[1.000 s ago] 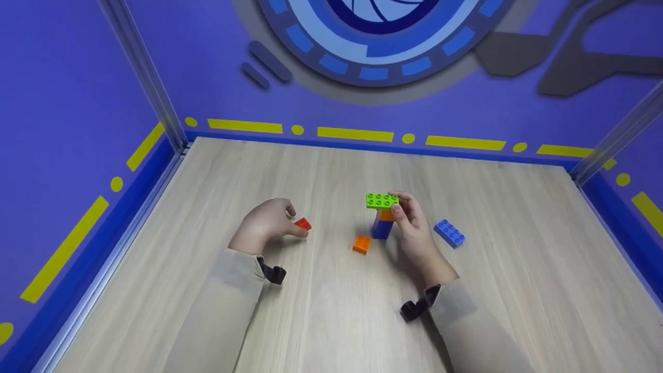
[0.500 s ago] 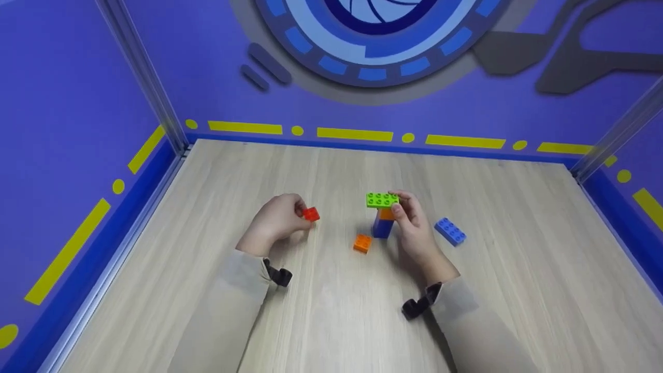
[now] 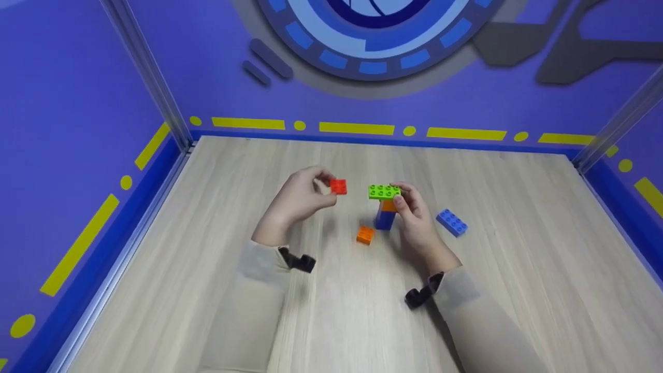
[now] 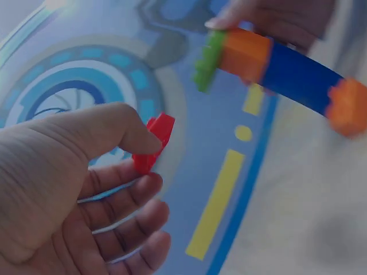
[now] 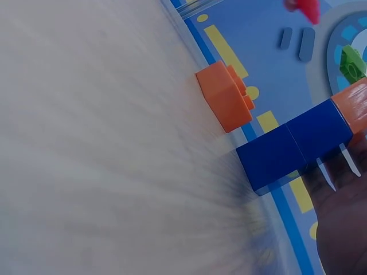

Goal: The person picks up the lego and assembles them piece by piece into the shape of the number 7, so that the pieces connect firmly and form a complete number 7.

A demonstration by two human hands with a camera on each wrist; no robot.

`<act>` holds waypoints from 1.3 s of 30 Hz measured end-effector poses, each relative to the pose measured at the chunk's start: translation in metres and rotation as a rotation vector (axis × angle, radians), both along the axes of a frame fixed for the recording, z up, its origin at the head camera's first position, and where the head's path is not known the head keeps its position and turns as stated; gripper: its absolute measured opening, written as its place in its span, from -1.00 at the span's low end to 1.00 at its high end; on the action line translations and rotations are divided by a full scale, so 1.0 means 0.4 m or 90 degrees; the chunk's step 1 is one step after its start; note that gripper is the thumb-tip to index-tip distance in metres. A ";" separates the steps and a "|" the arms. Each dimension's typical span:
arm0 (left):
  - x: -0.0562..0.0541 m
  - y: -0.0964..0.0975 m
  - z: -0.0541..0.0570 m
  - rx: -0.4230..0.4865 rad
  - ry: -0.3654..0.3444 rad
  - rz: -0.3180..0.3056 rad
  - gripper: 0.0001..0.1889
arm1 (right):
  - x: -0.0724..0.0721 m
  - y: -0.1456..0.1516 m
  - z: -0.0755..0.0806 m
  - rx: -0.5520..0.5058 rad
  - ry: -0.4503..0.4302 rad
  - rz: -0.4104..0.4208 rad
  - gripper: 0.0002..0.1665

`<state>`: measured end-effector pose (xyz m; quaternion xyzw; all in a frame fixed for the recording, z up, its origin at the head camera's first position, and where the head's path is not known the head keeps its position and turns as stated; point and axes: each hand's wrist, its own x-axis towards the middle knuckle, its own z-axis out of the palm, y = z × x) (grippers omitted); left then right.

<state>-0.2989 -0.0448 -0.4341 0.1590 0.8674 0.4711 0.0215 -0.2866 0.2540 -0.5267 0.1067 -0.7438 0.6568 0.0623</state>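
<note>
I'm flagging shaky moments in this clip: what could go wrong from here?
The green brick overhangs the tower on the person's left, so pressing there might tip the tower. The red brick, pinched in the fingers of the left hand, could slip. The loose orange brick, close to the tower's base, might get knocked.

Purple-blue walls (image 3: 207,62) around a pale wood-grain tabletop (image 3: 331,321)

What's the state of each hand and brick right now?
Left hand: pinching the red 2x2 brick
red 2x2 brick: off the table, apart from the stack
right hand: gripping the stack near its top
green 2x4 brick: topmost, studs up, overhanging leftward
stacked orange brick: directly under the green one
two dark blue bricks: stacked under that orange
loose orange 2x2 brick: on the table, studs up
loose blue 2x4 brick: same
</note>
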 end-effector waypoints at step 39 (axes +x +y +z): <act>-0.051 0.113 -0.115 0.202 -0.062 -0.082 -0.58 | 0.002 -0.002 0.001 0.003 -0.007 0.001 -0.47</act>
